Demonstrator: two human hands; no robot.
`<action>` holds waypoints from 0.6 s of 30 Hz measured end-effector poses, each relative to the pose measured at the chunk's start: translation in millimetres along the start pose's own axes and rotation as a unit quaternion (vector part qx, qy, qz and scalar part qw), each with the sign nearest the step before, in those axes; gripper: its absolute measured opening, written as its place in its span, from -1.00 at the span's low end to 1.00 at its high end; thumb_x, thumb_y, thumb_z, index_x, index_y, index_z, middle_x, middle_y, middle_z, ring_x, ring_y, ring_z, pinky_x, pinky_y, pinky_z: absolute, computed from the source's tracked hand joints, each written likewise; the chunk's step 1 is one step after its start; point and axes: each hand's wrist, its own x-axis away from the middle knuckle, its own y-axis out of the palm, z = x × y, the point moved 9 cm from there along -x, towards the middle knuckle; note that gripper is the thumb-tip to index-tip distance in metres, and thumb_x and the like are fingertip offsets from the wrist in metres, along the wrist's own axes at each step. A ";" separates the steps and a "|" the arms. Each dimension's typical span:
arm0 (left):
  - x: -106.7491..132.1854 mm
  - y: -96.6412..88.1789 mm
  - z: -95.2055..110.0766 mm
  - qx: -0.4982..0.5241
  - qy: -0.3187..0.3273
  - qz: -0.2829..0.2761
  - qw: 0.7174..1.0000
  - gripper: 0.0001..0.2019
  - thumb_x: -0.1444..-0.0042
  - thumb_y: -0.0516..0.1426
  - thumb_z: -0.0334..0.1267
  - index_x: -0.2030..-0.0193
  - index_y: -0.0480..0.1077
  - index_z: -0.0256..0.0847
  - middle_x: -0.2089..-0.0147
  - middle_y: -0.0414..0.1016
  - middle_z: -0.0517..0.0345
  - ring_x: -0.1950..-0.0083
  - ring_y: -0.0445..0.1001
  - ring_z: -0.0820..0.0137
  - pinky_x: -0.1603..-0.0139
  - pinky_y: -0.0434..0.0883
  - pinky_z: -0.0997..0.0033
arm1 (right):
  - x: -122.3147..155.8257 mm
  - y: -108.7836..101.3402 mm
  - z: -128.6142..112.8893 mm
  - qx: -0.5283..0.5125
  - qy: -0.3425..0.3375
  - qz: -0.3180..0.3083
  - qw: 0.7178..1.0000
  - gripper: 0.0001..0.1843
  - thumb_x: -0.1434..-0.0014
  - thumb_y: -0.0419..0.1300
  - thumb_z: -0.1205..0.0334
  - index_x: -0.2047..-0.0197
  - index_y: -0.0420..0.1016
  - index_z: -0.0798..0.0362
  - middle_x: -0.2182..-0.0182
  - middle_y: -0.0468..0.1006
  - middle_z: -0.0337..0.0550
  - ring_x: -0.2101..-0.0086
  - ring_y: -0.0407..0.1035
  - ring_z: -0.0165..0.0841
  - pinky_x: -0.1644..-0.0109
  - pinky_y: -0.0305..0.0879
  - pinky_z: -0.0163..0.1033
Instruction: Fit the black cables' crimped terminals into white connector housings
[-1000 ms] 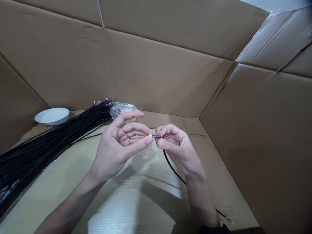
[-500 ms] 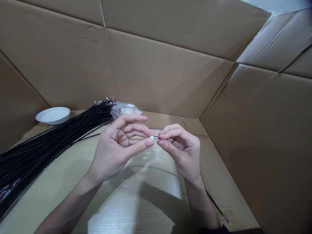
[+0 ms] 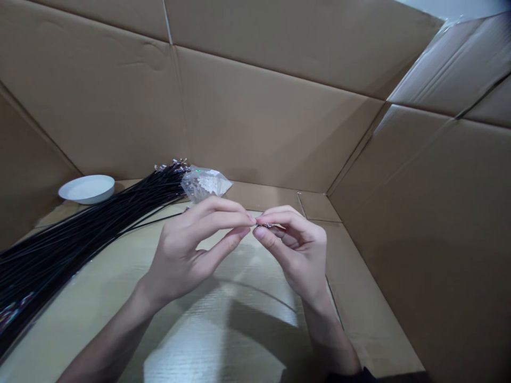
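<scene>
In the middle of the head view my left hand (image 3: 199, 239) pinches with thumb and fingers at a small white connector, which its fingertips now almost wholly cover. Right against it, my right hand (image 3: 297, 242) is closed in a pinch on thin wires (image 3: 266, 226), their ends poking out between thumb and index finger. The fingertips of both hands nearly touch, raised above the table. A thin dark cable (image 3: 334, 300) shows in part beside my right wrist.
A thick bundle of black cables (image 3: 99, 229) lies along the left, its connector ends at the back. Beside those ends sits a clear bag (image 3: 207, 183) of small white pieces. A white dish (image 3: 88, 189) stands at the back left. Cardboard walls (image 3: 279, 122) enclose the table (image 3: 120, 287).
My left fingers have come together and moved over the white connector, hiding it. The gap between the two hands has narrowed. The cable's loose end near my right forearm has slipped out of sight.
</scene>
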 end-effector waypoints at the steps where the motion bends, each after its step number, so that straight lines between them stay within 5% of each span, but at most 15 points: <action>1: -0.7 0.4 1.0 -0.010 0.006 -0.003 1.000 -0.65 -0.19 0.28 -0.57 0.01 0.57 -0.01 0.08 0.60 0.26 0.05 0.59 0.55 0.01 0.54 0.58 | -0.2 0.1 1.3 -0.003 0.008 0.000 1.000 -0.77 -0.27 0.40 0.37 0.08 0.72 -0.17 0.15 0.60 -0.21 0.11 0.54 -0.41 0.00 0.54 -0.26; 18: -2.0 4.2 0.5 -0.008 -0.019 -0.016 1.000 -0.62 -0.23 0.26 -0.53 -0.09 0.53 0.02 0.04 0.59 0.27 0.02 0.57 0.57 -0.01 0.50 0.59 | -5.0 0.8 10.0 -0.047 0.045 0.018 0.998 -0.92 -0.22 0.44 0.30 0.21 0.73 -0.08 0.23 0.64 -0.20 0.22 0.57 -0.41 0.13 0.57 -0.30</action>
